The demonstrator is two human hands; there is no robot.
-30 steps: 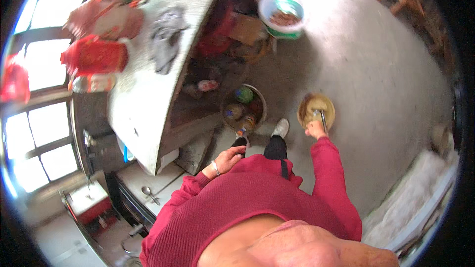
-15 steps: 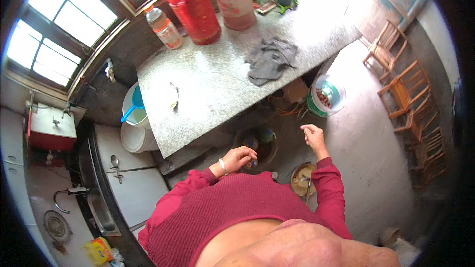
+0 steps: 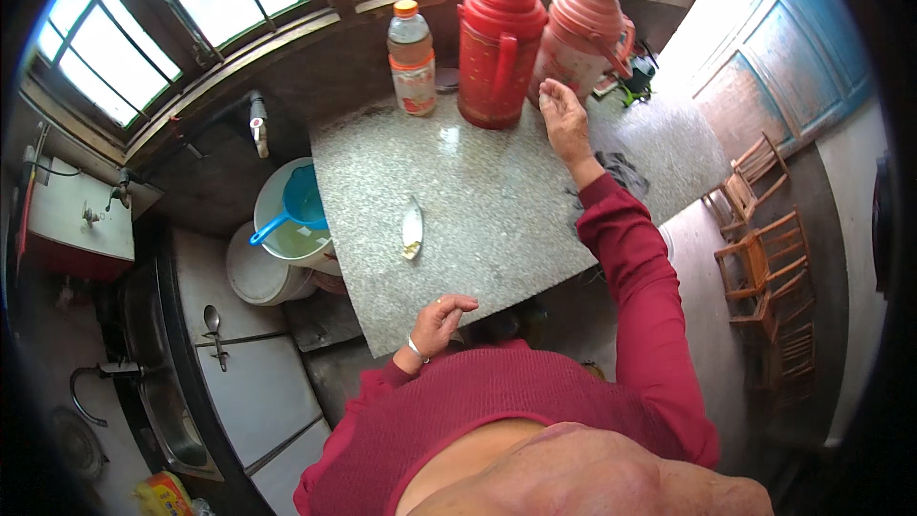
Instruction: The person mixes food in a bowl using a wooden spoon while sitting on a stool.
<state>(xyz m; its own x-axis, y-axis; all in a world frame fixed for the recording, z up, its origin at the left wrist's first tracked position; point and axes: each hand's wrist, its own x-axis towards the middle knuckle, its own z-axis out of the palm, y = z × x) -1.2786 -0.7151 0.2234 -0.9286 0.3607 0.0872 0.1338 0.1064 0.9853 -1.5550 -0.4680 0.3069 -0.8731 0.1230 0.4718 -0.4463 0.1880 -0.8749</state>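
Observation:
My right hand [image 3: 565, 126] reaches over the stone counter [image 3: 478, 220], its fingers loosely bent and nothing visible in them. It appears in front of the pink thermos flask [image 3: 564, 55]; whether it touches the flask I cannot tell. A red thermos flask [image 3: 499, 57] stands just left of it. Below and behind the right wrist lies a crumpled dark grey cloth [image 3: 626, 175], partly covered by the arm. My left hand [image 3: 439, 325] hovers at the counter's near edge, fingers loosely extended, holding nothing visible. A small whitish, leaf-shaped object [image 3: 412, 229] lies on the counter.
An orange-capped bottle [image 3: 413, 62] stands left of the flasks. Beside the counter are a white bucket [image 3: 277, 247] with a blue dipper [image 3: 302, 199] and a lidded white bucket [image 3: 256, 272]. A spoon [image 3: 212, 320] lies further left. Wooden chairs [image 3: 759, 253] line the right side.
My right hand has moved from beside the counter up and forward, over it to the flasks. The left hand has stayed low near the counter's front edge. The view has shifted toward the windows.

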